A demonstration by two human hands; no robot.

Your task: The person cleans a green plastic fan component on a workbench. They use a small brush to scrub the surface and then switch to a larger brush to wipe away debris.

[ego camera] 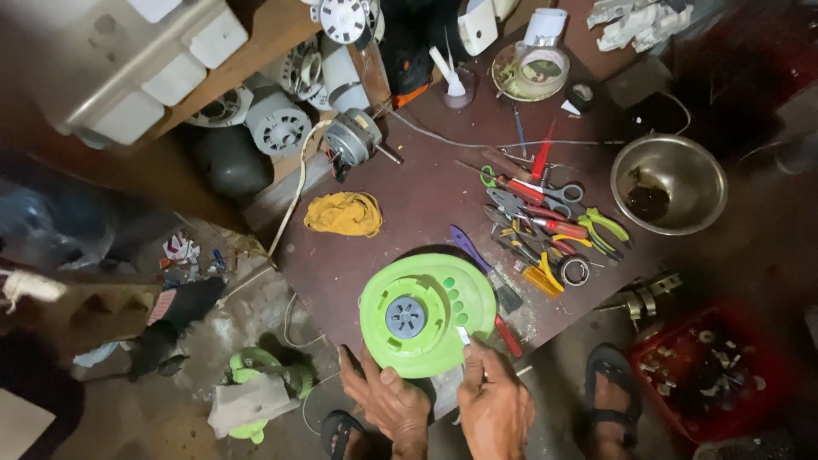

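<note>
Low in the frame's centre, the green round cover (426,313) rests on the dark red table (426,196), just above both hands: the left hand (388,400) grips its lower rim, the right hand (494,405) pinches a small white piece (463,335) at its edge; a clear tape roll (539,66) lies at upper right

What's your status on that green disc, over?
Left hand grips green disc at its near rim. Right hand pinches a small white piece at the rim. Tool pile lies right of the disc, apart.
</note>
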